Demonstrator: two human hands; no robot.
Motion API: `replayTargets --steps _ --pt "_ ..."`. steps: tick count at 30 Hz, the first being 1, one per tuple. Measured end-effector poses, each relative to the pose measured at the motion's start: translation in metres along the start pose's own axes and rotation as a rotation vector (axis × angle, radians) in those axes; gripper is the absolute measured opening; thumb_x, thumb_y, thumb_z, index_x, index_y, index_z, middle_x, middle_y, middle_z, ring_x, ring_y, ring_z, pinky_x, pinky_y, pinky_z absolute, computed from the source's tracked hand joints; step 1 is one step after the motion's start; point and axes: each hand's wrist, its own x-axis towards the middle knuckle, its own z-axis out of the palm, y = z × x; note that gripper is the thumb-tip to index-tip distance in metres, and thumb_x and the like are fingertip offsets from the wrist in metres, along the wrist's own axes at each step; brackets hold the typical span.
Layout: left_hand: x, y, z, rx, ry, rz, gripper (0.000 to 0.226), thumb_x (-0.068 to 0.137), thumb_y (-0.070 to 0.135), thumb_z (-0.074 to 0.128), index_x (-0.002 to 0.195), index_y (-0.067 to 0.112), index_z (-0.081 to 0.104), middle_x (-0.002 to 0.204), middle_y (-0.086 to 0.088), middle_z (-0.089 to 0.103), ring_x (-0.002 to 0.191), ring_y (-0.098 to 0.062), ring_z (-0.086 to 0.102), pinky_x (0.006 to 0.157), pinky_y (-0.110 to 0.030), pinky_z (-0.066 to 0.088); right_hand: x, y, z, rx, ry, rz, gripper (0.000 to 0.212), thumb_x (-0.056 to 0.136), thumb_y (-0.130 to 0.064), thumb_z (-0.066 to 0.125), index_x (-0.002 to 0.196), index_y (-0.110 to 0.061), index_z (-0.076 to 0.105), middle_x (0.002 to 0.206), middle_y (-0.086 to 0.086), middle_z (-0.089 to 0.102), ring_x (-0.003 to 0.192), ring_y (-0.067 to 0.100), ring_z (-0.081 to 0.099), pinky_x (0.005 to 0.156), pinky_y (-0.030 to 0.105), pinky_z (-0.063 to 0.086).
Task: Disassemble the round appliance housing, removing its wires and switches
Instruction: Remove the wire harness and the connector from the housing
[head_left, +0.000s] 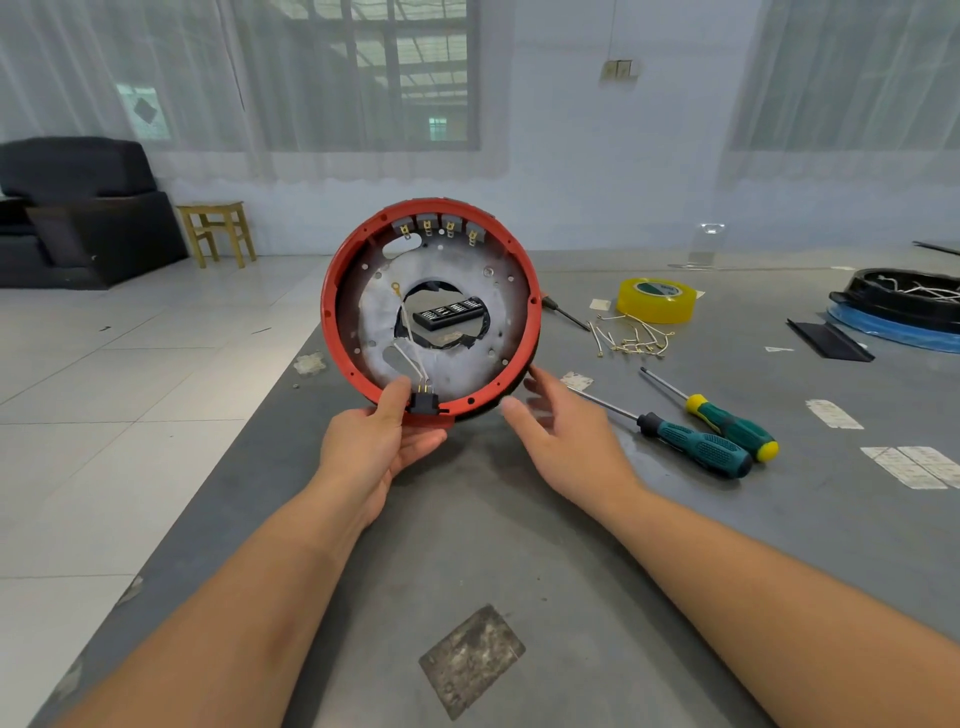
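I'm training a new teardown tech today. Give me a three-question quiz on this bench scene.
1. True or false: the left hand grips the red housing at its lower rim.
2. How many screwdrivers with green handles lie on the table?
3. Where are the loose wires? A) inside the housing B) by the yellow tape roll C) in the right hand

Key: 1 true; 2 two; 3 B
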Motion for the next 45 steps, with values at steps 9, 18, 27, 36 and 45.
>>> replayTargets --steps 9,18,27,36,45 --pt "-0.003 -0.002 0.0 0.003 -0.006 0.017 0.045 0.097 0.042 0.073 0.106 -0.002 0.072 0.092 -0.018 0.081 0.083 -0.029 0.08 0.064 -0.026 0.064 -0.01 0.049 -0.069 -0.996 0.127 0.056 0.033 0.097 -0.039 0.05 0.118 -0.022 0.069 0.118 0.004 0.067 0.109 0.028 0.061 0.089 0.039 0.046" --pt "-0.003 0.0 -0.004 -0.004 -0.107 -0.062 0.059 0.096 0.051 0.068 0.113 -0.006 0.067 0.097 -0.022 0.08 0.088 -0.031 0.08 0.064 -0.024 0.063 -0.008 0.044 -0.071 -0.946 -0.049 -0.01 0.023 0.102 -0.031 0.047 0.113 -0.032 0.066 0.103 0.0 0.062 0.096 0.025 0.061 0.064 0.031 0.044" --pt "0.003 0.005 -0.017 -0.111 -0.278 -0.168 0.061 0.089 0.044 0.071 0.123 -0.005 0.062 0.11 -0.027 0.077 0.101 -0.031 0.078 0.072 -0.027 0.064 -0.014 0.03 -0.089 -0.728 -0.368 -0.277 0.027 0.107 -0.038 0.043 0.126 -0.036 0.061 0.122 -0.006 0.057 0.112 0.016 0.055 0.091 0.035 0.049" --pt "0.001 0.009 -0.018 -0.162 -0.263 -0.223 0.051 0.086 0.022 0.076 0.123 -0.011 0.063 0.112 -0.032 0.074 0.099 -0.033 0.079 0.069 -0.029 0.064 -0.02 0.017 -0.077 -0.651 -0.059 -0.538 0.017 0.101 -0.02 0.059 0.115 -0.02 0.069 0.1 0.001 0.067 0.087 0.028 0.06 0.071 0.041 0.052" --pt "-0.005 0.015 -0.014 -0.074 -0.238 -0.264 0.027 0.104 0.02 0.065 0.12 -0.002 0.063 0.102 -0.035 0.074 0.087 -0.034 0.08 0.06 -0.032 0.064 -0.018 0.01 -0.068 -0.876 0.161 -0.536 0.021 0.096 -0.016 0.065 0.115 -0.024 0.07 0.095 0.003 0.068 0.084 0.03 0.059 0.073 0.041 0.044"
